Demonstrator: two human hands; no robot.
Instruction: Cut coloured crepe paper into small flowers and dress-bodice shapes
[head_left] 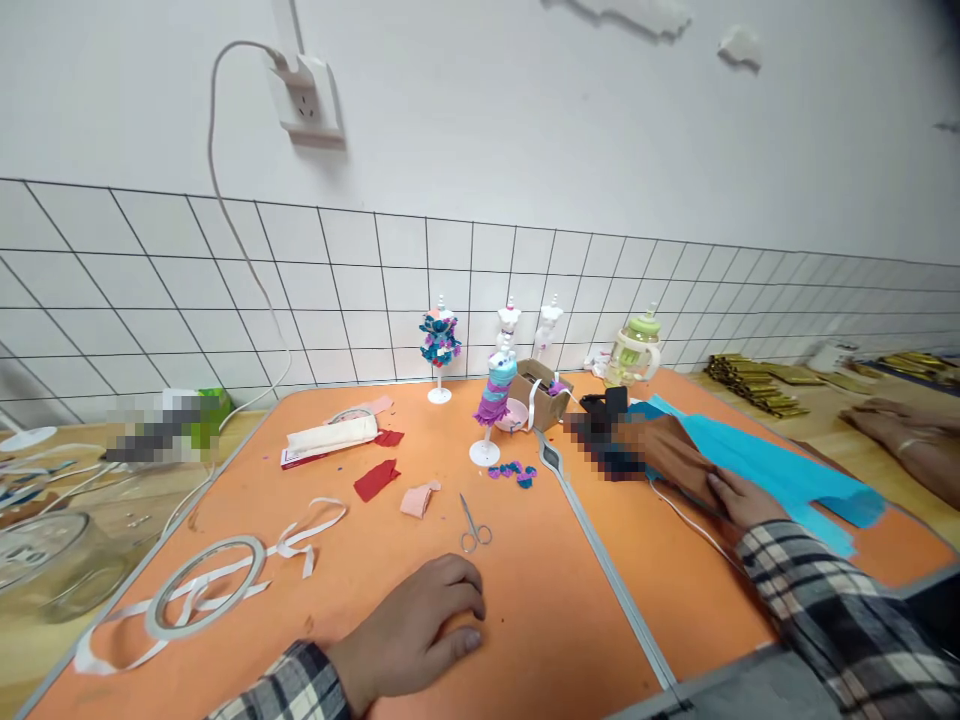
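Note:
My left hand rests on the orange mat, its fingers loosely bent, thumb apart and nothing in them. Just beyond it lies a small pair of scissors. My right hand pinches the near end of a brown crepe paper strip. Blue crepe paper sheets lie beneath and beside that strip. In the middle stands a mini dress form wrapped in blue and purple ruffles, with purple and teal petal-like pieces at its foot.
Further mini dress forms stand near the wall by a cardboard box and a green-lidded bottle. Red scraps and a tape roll with white ribbon lie left. Another person's hand rests at far right.

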